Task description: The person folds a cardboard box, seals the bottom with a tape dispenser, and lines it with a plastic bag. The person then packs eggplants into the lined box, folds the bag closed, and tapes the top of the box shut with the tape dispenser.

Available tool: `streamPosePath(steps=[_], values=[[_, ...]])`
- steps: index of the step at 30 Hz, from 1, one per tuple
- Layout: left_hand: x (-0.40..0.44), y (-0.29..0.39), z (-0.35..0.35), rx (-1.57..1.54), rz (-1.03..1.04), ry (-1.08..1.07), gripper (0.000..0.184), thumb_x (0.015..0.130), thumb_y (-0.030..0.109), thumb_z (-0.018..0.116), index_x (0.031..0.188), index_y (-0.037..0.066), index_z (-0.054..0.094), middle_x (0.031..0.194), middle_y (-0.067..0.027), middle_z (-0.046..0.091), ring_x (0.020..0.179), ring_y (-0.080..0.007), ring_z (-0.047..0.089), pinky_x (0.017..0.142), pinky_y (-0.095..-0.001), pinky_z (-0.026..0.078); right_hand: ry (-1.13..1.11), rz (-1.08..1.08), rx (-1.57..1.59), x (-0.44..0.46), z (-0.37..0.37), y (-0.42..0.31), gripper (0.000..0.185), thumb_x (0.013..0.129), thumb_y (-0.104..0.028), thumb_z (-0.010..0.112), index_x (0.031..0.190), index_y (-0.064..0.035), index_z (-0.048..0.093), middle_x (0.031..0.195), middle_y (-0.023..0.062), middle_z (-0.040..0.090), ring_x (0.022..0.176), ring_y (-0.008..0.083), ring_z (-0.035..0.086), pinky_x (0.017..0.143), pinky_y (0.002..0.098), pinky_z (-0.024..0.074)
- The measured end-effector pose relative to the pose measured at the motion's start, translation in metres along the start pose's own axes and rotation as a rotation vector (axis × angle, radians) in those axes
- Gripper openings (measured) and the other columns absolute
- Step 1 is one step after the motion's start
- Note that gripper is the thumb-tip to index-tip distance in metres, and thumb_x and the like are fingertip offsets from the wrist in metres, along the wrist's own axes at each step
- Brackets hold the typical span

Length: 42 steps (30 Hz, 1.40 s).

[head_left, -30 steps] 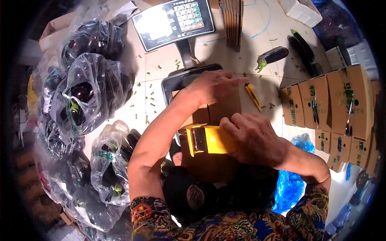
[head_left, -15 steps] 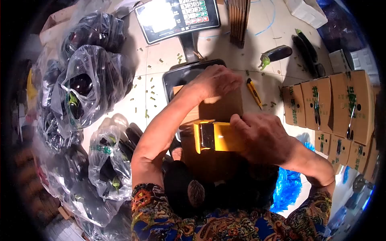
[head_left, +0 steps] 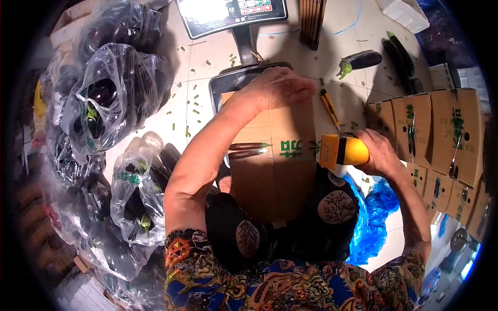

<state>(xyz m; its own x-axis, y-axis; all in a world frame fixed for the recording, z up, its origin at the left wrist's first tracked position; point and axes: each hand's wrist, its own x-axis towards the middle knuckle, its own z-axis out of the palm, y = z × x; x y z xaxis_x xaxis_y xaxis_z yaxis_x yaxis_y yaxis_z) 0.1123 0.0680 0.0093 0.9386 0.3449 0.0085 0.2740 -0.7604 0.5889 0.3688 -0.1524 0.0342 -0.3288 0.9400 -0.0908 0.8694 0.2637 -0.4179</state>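
Note:
A cardboard box (head_left: 270, 181) printed with green characters and an eggplant picture stands between my knees, in front of the scale platform (head_left: 223, 85). My left hand (head_left: 288, 88) is at its far edge with fingers curled down; what the fingertips pinch is partly hidden, but they appear to hold the box. To the right of the box, my right hand (head_left: 381, 153) is wrapped round a yellow tape dispenser (head_left: 355, 150), held in the air near the box's right edge. A yellow utility knife (head_left: 330, 110) lies on the floor beyond the dispenser.
Plastic bags of eggplants (head_left: 106, 98) crowd the left side. Stacked cardboard boxes (head_left: 412, 124) stand at right, with loose eggplants (head_left: 363, 60) behind them. A scale display (head_left: 231, 15) rises at the back. Blue plastic (head_left: 373, 223) lies by my right knee; stem bits dot the floor.
My right hand has carried the tape dispenser rightward and slightly up, off the box, uncovering its printed face. My left hand stays at the far edge of the box.

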Motion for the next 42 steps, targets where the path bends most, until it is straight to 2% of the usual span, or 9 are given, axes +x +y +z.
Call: streamPosePath(steps=[4, 8, 12, 17, 24, 28, 34, 38, 42], values=[[-0.024, -0.008, 0.009, -0.053, 0.138, 0.408, 0.026, 0.096, 0.026, 0.05, 0.109, 0.007, 0.062, 0.105, -0.0118, 0.066, 0.101, -0.0315, 0.062, 0.089, -0.0397, 0.049, 0.031, -0.004, 0.097, -0.001, 0.04, 0.016, 0.056, 0.063, -0.016, 0.081, 0.108, -0.0012, 0.05, 0.097, 0.019, 0.06, 0.09, 0.0388, 0.062, 0.076, 0.0444, 0.0529], [-0.123, 0.015, 0.005, -0.262, -0.455, 0.947, 0.03, 0.097, 0.022, 0.05, 0.117, 0.003, 0.062, 0.118, -0.0148, 0.062, 0.111, -0.0285, 0.058, 0.098, -0.0348, 0.044, 0.034, 0.007, 0.164, 0.005, 0.055, 0.021, 0.053, 0.066, -0.018, 0.081, 0.105, -0.0009, 0.05, 0.096, 0.0193, 0.058, 0.09, 0.0388, 0.062, 0.076, 0.0441, 0.0532], [-0.186, 0.023, 0.097, -1.123, -0.956, 0.938, 0.051, 0.103, 0.04, 0.036, 0.13, -0.001, 0.051, 0.128, -0.0149, 0.057, 0.121, -0.0261, 0.052, 0.103, -0.0351, 0.04, 0.109, -0.093, 0.097, 0.005, 0.056, 0.025, 0.055, 0.067, -0.02, 0.082, 0.107, -0.0011, 0.05, 0.093, 0.0191, 0.058, 0.088, 0.0373, 0.063, 0.076, 0.0428, 0.0544], [-0.196, 0.031, 0.125, -1.656, -1.065, 0.818, 0.053, 0.102, 0.041, 0.036, 0.131, -0.001, 0.05, 0.127, -0.0147, 0.058, 0.12, -0.0257, 0.053, 0.102, -0.035, 0.04, 0.125, 0.008, 0.206, -0.002, 0.093, 0.017, 0.063, 0.064, -0.021, 0.085, 0.11, 0.0001, 0.049, 0.09, 0.0188, 0.061, 0.085, 0.0338, 0.065, 0.069, 0.0403, 0.056], [-0.182, 0.005, 0.118, -1.733, -1.015, 0.631, 0.056, 0.101, 0.044, 0.037, 0.132, -0.001, 0.05, 0.126, -0.0144, 0.059, 0.119, -0.025, 0.054, 0.102, -0.035, 0.041, 0.115, 0.084, 0.165, -0.003, 0.051, -0.021, 0.062, 0.066, -0.019, 0.082, 0.115, 0.0007, 0.05, 0.1, 0.0227, 0.06, 0.092, 0.0424, 0.061, 0.078, 0.0467, 0.0517], [-0.161, -0.019, 0.116, -1.755, -0.984, 0.505, 0.057, 0.101, 0.045, 0.037, 0.132, -0.001, 0.049, 0.125, -0.0142, 0.059, 0.119, -0.0247, 0.054, 0.101, -0.0349, 0.041, 0.086, 0.09, -0.014, 0.023, -0.02, -0.079, 0.043, 0.077, -0.024, 0.07, 0.108, -0.0006, 0.052, 0.089, 0.0197, 0.057, 0.082, 0.0388, 0.06, 0.071, 0.0456, 0.052], [-0.174, -0.053, 0.103, -1.509, -0.92, 0.371, 0.06, 0.101, 0.048, 0.037, 0.133, -0.001, 0.049, 0.124, -0.0139, 0.06, 0.118, -0.0241, 0.055, 0.101, -0.0349, 0.042, 0.112, 0.047, -0.086, 0.074, -0.029, -0.134, 0.035, 0.074, -0.021, 0.071, 0.096, -0.002, 0.051, 0.083, 0.0157, 0.058, 0.078, 0.0361, 0.062, 0.066, 0.044, 0.0528], [-0.186, -0.041, 0.057, -1.28, -0.828, 0.693, 0.064, 0.099, 0.053, 0.037, 0.136, 0.003, 0.048, 0.118, -0.0118, 0.064, 0.108, -0.0207, 0.061, 0.092, -0.0317, 0.048, 0.052, 0.0, -0.026, 0.126, -0.02, -0.161, 0.042, 0.069, -0.021, 0.073, 0.097, -0.0004, 0.05, 0.083, 0.0202, 0.06, 0.077, 0.037, 0.064, 0.064, 0.0457, 0.0521], [-0.168, 0.012, 0.001, -1.157, -0.787, 0.609, 0.063, 0.099, 0.053, 0.037, 0.14, 0.007, 0.043, 0.132, -0.0087, 0.054, 0.119, -0.0178, 0.051, 0.101, -0.0301, 0.041, 0.056, -0.134, -0.024, 0.172, 0.0, -0.179, 0.05, 0.065, -0.02, 0.075, 0.102, 0.0031, 0.049, 0.084, 0.0241, 0.061, 0.07, 0.0399, 0.063, 0.06, 0.0473, 0.05]])
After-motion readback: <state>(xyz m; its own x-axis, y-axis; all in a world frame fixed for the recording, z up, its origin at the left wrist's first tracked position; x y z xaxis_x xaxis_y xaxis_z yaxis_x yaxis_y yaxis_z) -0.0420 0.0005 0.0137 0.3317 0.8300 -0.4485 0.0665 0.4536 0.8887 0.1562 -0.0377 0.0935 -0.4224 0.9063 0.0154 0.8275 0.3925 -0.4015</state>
